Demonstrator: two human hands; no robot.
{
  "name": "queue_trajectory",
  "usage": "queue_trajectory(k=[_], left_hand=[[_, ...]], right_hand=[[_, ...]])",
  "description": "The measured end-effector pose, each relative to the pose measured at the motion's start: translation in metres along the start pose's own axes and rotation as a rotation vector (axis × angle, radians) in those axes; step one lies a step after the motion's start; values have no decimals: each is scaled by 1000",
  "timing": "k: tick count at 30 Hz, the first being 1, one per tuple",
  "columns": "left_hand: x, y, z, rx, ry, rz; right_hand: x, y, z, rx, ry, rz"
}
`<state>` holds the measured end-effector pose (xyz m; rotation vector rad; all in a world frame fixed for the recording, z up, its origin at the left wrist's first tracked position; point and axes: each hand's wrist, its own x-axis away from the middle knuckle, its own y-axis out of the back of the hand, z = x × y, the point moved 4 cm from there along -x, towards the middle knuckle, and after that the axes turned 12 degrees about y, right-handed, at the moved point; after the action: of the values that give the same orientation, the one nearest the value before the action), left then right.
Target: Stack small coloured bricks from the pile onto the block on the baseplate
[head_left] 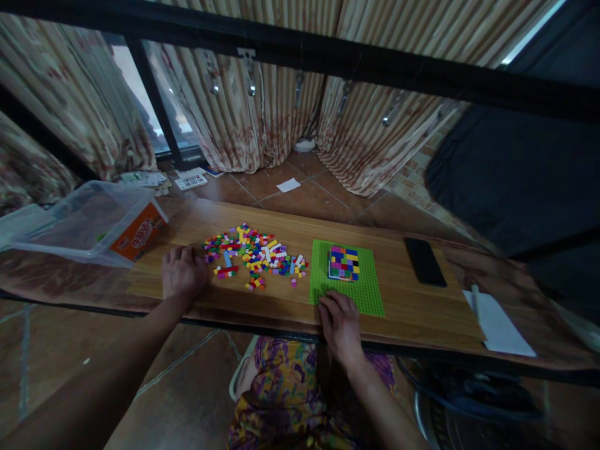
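The block stack (344,264) is set on the green board (363,301), to the right of the loose blocks (272,253) on the desk (276,305). The right hand (340,322) is laid at the board's near edge, fingers bent; the left hand (184,273) is curled beside the loose blocks. Whether anything is pinched by either cannot be told. The board could be dragged askew if its edge were pushed, and loose blocks could be scattered if brushed by the left hand.
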<state>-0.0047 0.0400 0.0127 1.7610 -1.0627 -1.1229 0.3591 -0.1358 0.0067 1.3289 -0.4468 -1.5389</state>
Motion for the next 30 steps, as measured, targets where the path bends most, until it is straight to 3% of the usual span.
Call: queue_trajectory(k=[10, 15, 22, 30], left_hand=[[-2, 1, -3, -54, -15, 29], [-1, 0, -1, -24, 28, 25], [1, 1, -2, -34, 32, 13], [3, 1, -3, -22, 27, -3]], right_hand=[[5, 7, 1, -25, -6, -14], [1, 7, 12, -37, -17, -73], [-27, -13, 47, -141, 48, -27], [-56, -25, 50, -37, -17, -49]])
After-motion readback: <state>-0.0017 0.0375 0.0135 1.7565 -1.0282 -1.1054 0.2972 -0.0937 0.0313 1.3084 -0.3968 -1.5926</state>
